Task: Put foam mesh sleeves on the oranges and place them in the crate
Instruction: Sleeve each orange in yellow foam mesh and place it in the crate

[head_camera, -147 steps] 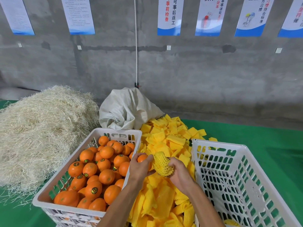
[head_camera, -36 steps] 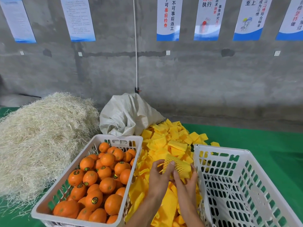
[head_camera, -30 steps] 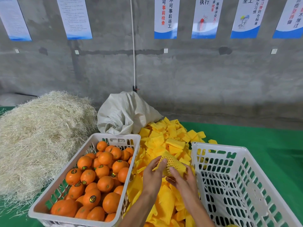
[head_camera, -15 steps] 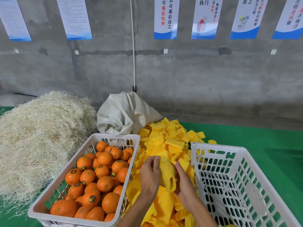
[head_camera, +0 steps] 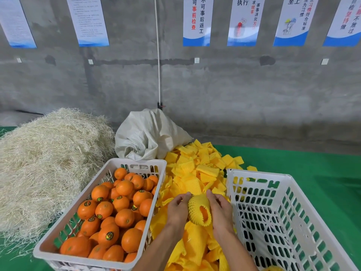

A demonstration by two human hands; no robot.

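Fingers of the left hand and of the right hand curl around a sleeved orange, gripping it from both sides. Its yellow foam mesh sleeve covers most of the fruit, with orange peel showing through the open end facing the camera. Beneath and beyond the fingers lies a pile of loose sleeves on the green surface. Left of the fingers sits a white crate of oranges; right of them, just beside the right hand, stands a white crate.
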